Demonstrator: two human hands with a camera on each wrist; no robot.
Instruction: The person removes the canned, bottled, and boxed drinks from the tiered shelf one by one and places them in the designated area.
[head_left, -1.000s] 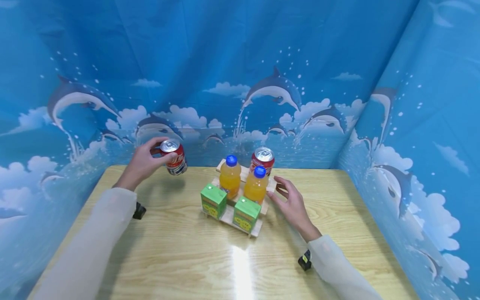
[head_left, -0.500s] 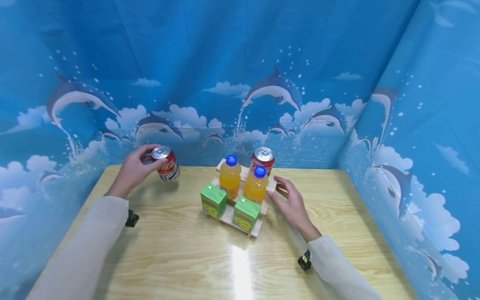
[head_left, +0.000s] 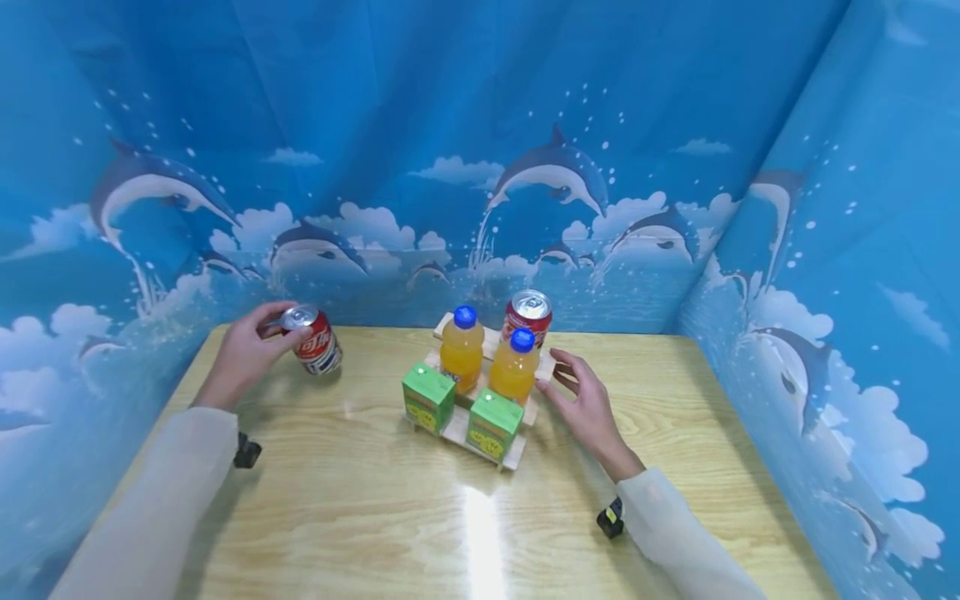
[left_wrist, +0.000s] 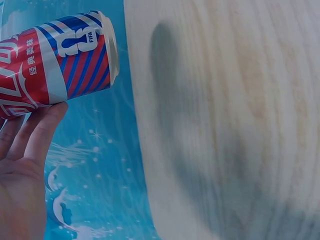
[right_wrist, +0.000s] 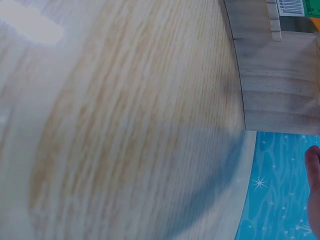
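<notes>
My left hand [head_left: 243,354] grips a red cola can [head_left: 313,342] near its top, thumb in front and fingers behind. It is slightly tilted above the table's back left; the left wrist view shows the can's base [left_wrist: 111,47] apart from the tabletop. At the middle stands a stepped wooden rack [head_left: 513,454], its right end held between the thumb and fingers of my right hand [head_left: 588,408]. Another cola can [head_left: 529,310] stands on the top step. Two orange juice bottles [head_left: 462,354] stand on the middle step, and two green juice boxes [head_left: 428,398] on the lowest.
A light wood-grain table [head_left: 360,508] carries the rack. Blue dolphin-print cloth [head_left: 420,200] hangs behind the table's back edge and along the right side. Black wrist cameras [head_left: 247,451] sit below both sleeves.
My left hand has carried the cola can leftward and slightly lower, away from the rack. The right hand stays at the rack's end. The head view has shifted slightly.
</notes>
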